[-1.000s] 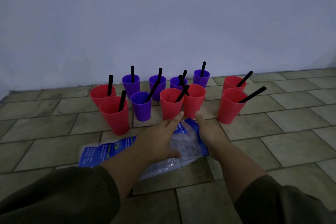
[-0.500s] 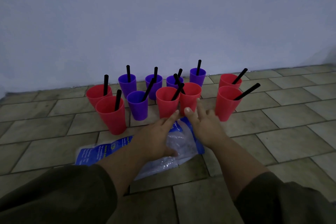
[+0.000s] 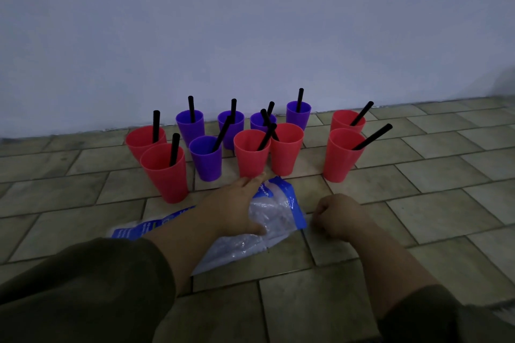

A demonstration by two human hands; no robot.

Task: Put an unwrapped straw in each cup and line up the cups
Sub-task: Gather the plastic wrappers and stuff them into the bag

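Done: I count eleven red and purple plastic cups (image 3: 252, 153), each holding a black straw (image 3: 174, 149).
Left: lining up.
Hands: left hand (image 3: 237, 206) flat, open on the clear plastic bag (image 3: 274, 211); right hand (image 3: 338, 216) fisted, contents unclear.

Eleven cups (image 3: 252, 153) stand clustered on the tiled floor (image 3: 434, 211) near the far wall (image 3: 250, 22), each with a straw (image 3: 267, 136) in it; two stand apart at the right, one behind the other. Nearer than the cups a plastic bag (image 3: 267, 220) lies flat on the floor. The left hand (image 3: 237, 209) rests on the bag, and the right hand (image 3: 338, 216) sits on the floor just right of it.
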